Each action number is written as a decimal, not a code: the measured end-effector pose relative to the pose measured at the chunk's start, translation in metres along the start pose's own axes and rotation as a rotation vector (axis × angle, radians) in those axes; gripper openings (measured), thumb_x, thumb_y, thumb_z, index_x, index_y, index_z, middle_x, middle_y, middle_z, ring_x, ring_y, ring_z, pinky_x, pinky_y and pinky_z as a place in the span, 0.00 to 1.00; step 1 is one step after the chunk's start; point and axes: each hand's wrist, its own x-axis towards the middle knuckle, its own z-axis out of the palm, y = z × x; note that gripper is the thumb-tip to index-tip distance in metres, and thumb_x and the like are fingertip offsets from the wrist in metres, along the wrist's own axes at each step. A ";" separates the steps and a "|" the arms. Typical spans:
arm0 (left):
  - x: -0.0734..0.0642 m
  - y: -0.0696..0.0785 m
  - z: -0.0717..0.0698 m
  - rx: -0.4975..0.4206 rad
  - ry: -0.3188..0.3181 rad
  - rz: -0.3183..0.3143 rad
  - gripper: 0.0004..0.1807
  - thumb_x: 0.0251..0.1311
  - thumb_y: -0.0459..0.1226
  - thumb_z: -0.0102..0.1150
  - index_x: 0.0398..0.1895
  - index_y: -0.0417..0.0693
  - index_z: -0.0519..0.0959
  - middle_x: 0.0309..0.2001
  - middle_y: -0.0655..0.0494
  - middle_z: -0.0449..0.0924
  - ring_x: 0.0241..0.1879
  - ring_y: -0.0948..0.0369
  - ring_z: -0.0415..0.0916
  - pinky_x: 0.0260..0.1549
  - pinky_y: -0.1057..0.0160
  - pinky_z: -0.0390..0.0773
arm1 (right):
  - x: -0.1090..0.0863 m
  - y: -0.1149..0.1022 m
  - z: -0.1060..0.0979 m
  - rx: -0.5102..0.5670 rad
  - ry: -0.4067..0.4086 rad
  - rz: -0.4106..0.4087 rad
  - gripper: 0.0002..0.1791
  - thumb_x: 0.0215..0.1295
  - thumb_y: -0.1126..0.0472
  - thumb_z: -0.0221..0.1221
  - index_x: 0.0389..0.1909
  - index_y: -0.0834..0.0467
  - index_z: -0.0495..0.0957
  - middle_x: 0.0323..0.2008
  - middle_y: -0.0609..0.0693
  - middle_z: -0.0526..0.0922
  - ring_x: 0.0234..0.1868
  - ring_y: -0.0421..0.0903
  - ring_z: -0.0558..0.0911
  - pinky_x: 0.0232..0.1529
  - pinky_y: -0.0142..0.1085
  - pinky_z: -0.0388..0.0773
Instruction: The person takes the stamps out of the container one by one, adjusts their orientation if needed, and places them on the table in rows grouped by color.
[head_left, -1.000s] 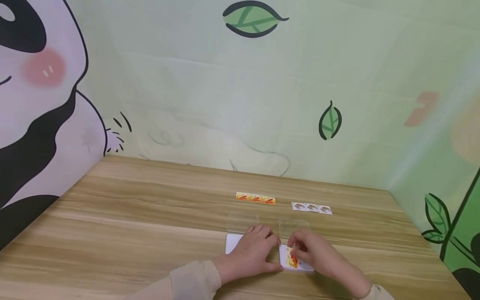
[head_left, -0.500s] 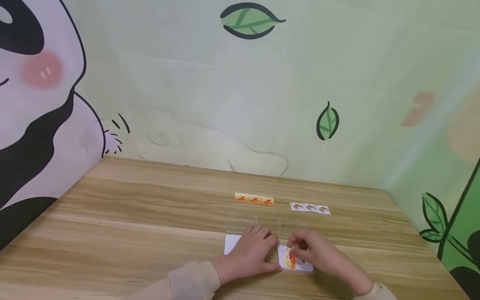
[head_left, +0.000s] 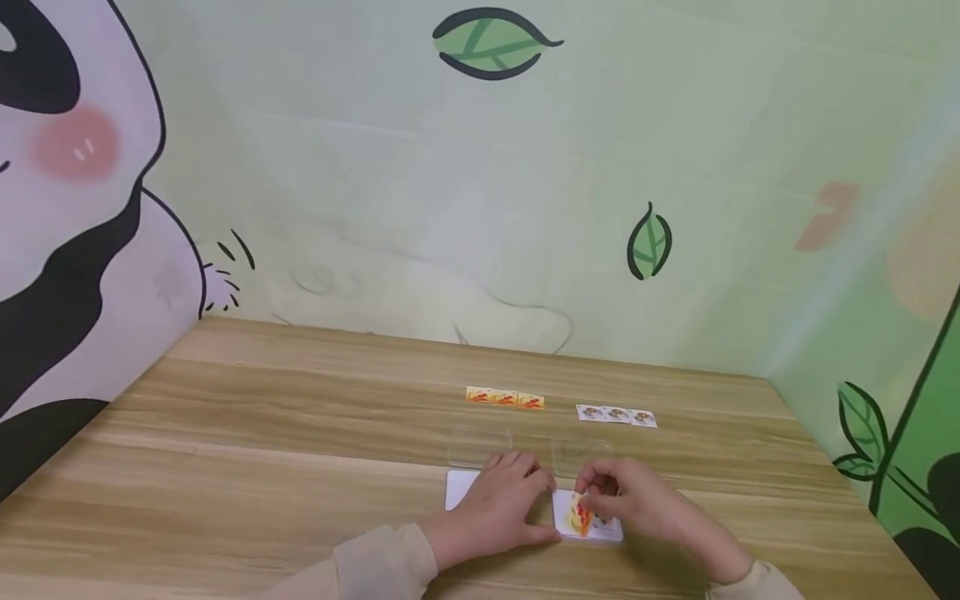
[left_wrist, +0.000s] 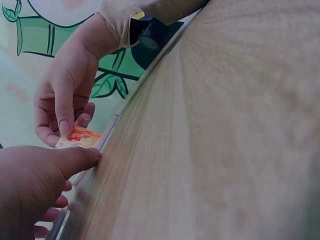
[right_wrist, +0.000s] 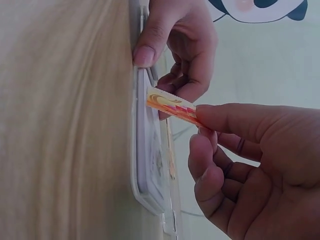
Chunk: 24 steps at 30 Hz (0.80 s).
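My right hand (head_left: 641, 500) pinches a small yellow and orange postage stamp (right_wrist: 172, 106) between thumb and fingertips. The stamp's perforated edge shows in the right wrist view, and it stands tilted with its lower end at the white insert of a shallow clear case (right_wrist: 142, 175). Another stamp with a small picture lies flat in that case, partly covered by the hand. My left hand (head_left: 498, 512) is spread between the two cases, its thumb (left_wrist: 82, 159) touching the near edge of the right one. Under its palm and fingers, the left white-filled case (head_left: 460, 489) is mostly hidden.
Behind the cases lie two clear lids, the left lid (head_left: 480, 447) and right lid (head_left: 577, 456). Farther back are a row of three orange stamps (head_left: 505, 397) and a row of three white stamps (head_left: 617, 415). A painted wall sheet (head_left: 360, 167) borders the wooden table.
The pinched stamp has tilted up slightly over the right case. Both hands stay almost in place, while the whole head view has shifted a little.
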 end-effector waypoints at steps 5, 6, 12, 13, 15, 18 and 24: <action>0.000 0.000 0.000 0.000 0.011 0.001 0.26 0.49 0.60 0.66 0.46 0.56 0.78 0.42 0.64 0.72 0.46 0.64 0.67 0.51 0.62 0.67 | -0.001 -0.001 -0.004 0.033 -0.015 0.009 0.05 0.64 0.63 0.58 0.36 0.61 0.77 0.26 0.46 0.76 0.25 0.32 0.72 0.27 0.27 0.73; 0.000 0.000 0.000 -0.001 0.011 0.001 0.26 0.49 0.60 0.66 0.46 0.56 0.78 0.42 0.64 0.72 0.46 0.64 0.67 0.51 0.62 0.67 | -0.001 -0.001 -0.004 0.043 -0.019 0.013 0.05 0.64 0.63 0.58 0.36 0.62 0.77 0.26 0.46 0.76 0.26 0.32 0.73 0.27 0.27 0.73; 0.000 0.002 -0.001 -0.009 0.002 -0.003 0.27 0.48 0.61 0.65 0.46 0.57 0.78 0.43 0.64 0.72 0.47 0.65 0.68 0.52 0.60 0.68 | -0.003 -0.002 -0.008 0.040 -0.011 0.025 0.06 0.64 0.61 0.58 0.36 0.62 0.76 0.27 0.47 0.76 0.27 0.33 0.73 0.27 0.28 0.74; 0.000 0.002 -0.001 -0.009 0.000 -0.003 0.27 0.48 0.61 0.65 0.46 0.57 0.78 0.43 0.64 0.73 0.47 0.65 0.68 0.53 0.60 0.68 | -0.003 -0.002 -0.009 0.037 -0.009 0.033 0.06 0.64 0.61 0.58 0.36 0.61 0.76 0.27 0.47 0.76 0.27 0.34 0.73 0.27 0.28 0.74; 0.000 0.002 -0.001 -0.007 -0.002 -0.003 0.27 0.48 0.61 0.65 0.46 0.57 0.78 0.43 0.64 0.73 0.48 0.64 0.68 0.53 0.60 0.68 | -0.003 -0.003 -0.010 0.042 -0.007 0.047 0.07 0.65 0.61 0.58 0.36 0.62 0.76 0.27 0.48 0.76 0.26 0.34 0.73 0.26 0.28 0.73; 0.000 0.002 -0.001 -0.006 -0.007 -0.003 0.27 0.49 0.61 0.65 0.46 0.57 0.78 0.43 0.64 0.72 0.48 0.64 0.68 0.53 0.59 0.68 | -0.004 -0.004 -0.011 0.053 -0.006 0.065 0.07 0.65 0.61 0.57 0.37 0.62 0.76 0.27 0.50 0.76 0.26 0.34 0.73 0.24 0.28 0.73; 0.000 0.002 -0.002 0.000 -0.010 -0.002 0.27 0.49 0.61 0.65 0.46 0.56 0.78 0.43 0.64 0.73 0.49 0.64 0.68 0.54 0.59 0.68 | -0.004 -0.004 -0.012 0.070 0.020 0.094 0.08 0.66 0.60 0.57 0.38 0.62 0.75 0.28 0.51 0.76 0.24 0.35 0.73 0.20 0.27 0.69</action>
